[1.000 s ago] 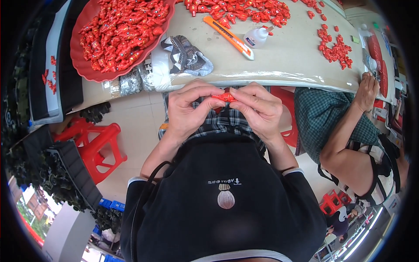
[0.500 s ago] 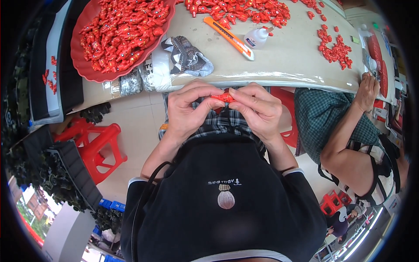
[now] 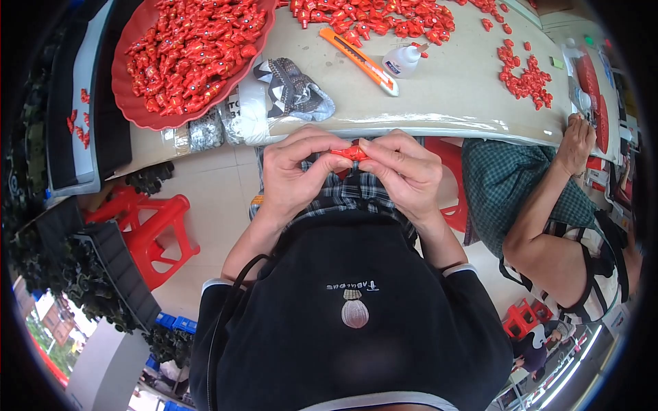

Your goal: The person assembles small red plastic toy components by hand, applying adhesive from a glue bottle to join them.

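A small red plastic piece (image 3: 351, 152) sits pinched between the fingertips of both hands, just below the table's near edge and above my lap. My left hand (image 3: 295, 175) grips its left end, thumb pressed along it. My right hand (image 3: 401, 175) closes on its right end. Above them, a red tray (image 3: 140, 113) is heaped with many similar red pieces (image 3: 188, 51). More red pieces (image 3: 370, 17) lie loose along the table's far side, and a smaller cluster (image 3: 524, 79) lies to the right.
On the beige table (image 3: 452, 96) lie an orange utility knife (image 3: 358, 60), a small white glue bottle (image 3: 401, 61) and a patterned cloth (image 3: 291, 89). A seated person's arm (image 3: 541, 205) rests at the right. Red stools (image 3: 154, 233) stand on the floor at left.
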A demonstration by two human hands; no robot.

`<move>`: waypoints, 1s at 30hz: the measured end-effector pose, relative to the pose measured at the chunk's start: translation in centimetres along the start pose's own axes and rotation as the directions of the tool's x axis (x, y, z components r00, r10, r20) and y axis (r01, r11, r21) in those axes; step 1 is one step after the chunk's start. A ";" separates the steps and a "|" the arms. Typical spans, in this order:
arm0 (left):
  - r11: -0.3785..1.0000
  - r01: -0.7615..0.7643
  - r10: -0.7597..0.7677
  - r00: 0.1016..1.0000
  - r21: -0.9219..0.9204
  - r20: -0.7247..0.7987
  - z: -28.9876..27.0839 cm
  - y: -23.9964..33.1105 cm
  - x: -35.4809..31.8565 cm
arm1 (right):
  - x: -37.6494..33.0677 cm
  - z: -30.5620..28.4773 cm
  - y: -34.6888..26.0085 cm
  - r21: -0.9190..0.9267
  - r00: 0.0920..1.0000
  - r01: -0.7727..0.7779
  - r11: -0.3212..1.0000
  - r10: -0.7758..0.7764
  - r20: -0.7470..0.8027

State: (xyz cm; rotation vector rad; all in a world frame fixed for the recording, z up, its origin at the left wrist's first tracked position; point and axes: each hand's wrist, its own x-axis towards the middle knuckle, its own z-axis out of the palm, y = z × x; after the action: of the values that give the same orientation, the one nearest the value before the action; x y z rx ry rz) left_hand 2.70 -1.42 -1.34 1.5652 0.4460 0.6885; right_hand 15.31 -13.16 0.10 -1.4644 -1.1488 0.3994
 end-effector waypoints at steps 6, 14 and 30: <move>1.000 0.015 -0.015 1.000 -0.005 0.001 0.0 0.0 0.0 | 0.0 0.0 0.0 0.009 1.000 -0.015 1.000 0.015 -0.001; 0.999 0.027 -0.027 1.000 -0.018 -0.005 0.0 -0.1 0.1 | 0.1 0.0 0.1 0.007 1.000 -0.022 1.000 0.022 0.007; 0.953 0.201 -0.209 0.978 -0.226 -0.011 0.2 0.4 0.3 | 1.0 -0.5 -0.9 0.148 0.972 -0.236 0.961 0.232 0.040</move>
State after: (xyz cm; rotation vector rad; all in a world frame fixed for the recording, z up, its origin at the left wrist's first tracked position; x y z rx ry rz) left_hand 3.01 -1.47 -0.93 1.2752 0.5300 0.5844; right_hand 15.78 -12.75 1.37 -1.4683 -0.9429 0.6551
